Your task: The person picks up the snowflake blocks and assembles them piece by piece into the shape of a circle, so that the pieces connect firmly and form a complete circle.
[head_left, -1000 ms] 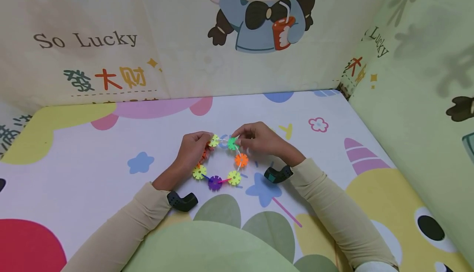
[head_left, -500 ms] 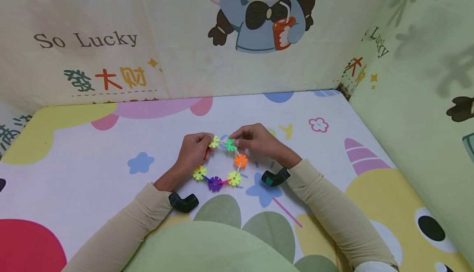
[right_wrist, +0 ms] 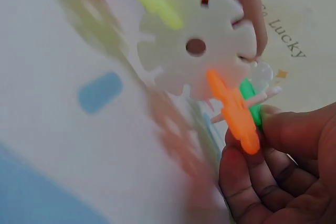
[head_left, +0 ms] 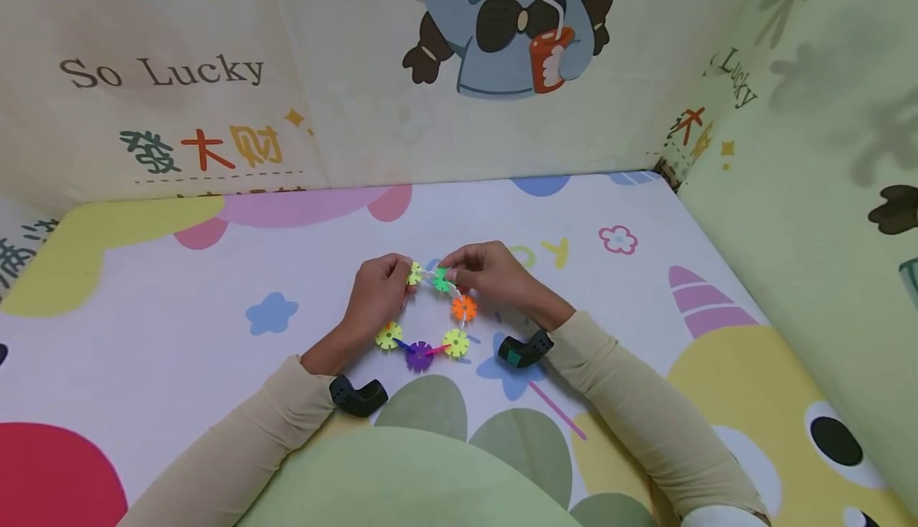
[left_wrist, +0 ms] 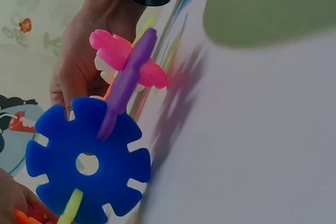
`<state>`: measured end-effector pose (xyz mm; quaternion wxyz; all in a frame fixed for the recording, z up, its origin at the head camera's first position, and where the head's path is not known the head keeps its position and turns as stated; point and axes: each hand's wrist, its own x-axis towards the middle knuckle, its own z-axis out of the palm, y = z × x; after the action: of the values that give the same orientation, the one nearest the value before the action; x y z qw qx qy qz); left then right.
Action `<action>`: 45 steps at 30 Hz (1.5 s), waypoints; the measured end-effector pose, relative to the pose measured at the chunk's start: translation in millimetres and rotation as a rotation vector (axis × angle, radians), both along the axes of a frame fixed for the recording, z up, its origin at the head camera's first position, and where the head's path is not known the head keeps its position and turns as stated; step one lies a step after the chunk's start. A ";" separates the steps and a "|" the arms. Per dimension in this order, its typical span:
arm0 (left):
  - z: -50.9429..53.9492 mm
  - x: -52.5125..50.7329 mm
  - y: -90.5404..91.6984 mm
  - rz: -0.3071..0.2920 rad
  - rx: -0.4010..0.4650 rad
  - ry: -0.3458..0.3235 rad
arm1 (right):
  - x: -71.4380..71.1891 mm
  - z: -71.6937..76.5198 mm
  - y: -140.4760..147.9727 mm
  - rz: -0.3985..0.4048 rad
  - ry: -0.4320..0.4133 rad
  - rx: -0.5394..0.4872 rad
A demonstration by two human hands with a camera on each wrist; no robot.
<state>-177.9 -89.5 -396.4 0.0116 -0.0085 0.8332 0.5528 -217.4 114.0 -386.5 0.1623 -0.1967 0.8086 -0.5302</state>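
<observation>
Slotted plastic snowflake discs form a ring-like chain, seen in the head view between both hands. My left hand [head_left: 376,292] grips the chain's upper left, fingertips at a yellow disc [head_left: 414,273]. With thumb and fingers my right hand [head_left: 495,276] pinches a green disc [head_left: 441,279]. White pieces lie between the yellow and green discs; whether they join there, I cannot tell. An orange disc [head_left: 464,308] and a purple disc [head_left: 419,357] follow round the ring. A blue disc [left_wrist: 58,140] faces the left wrist camera, a white disc [right_wrist: 168,56] the right one.
The table [head_left: 179,351] has a cartoon-print cover with stars, a flower and animal shapes. A printed cloth wall [head_left: 344,112] rises behind it, and another cloth [head_left: 803,192] on the right. Dark cameras [head_left: 358,396] sit on the wrists.
My right hand has shifted slightly left with the green disc, bringing it closer to the yellow disc at the left hand. The left hand has hardly moved.
</observation>
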 end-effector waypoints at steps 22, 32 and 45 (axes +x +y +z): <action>11.9 -7.1 -14.6 -0.034 0.220 -0.203 | -9.1 13.1 14.5 -0.040 -0.137 -0.008; 12.7 -14.3 -26.2 0.046 0.072 -0.183 | -20.3 6.6 27.6 -0.156 -0.215 -0.081; -1.3 -14.5 -30.0 -0.041 0.051 -0.049 | -22.9 -0.6 28.7 -0.156 -0.174 0.069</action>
<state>-192.4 -119.5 -397.7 0.0437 -0.0048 0.8181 0.5734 -240.3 142.7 -387.1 0.1969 -0.0806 0.8220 -0.5283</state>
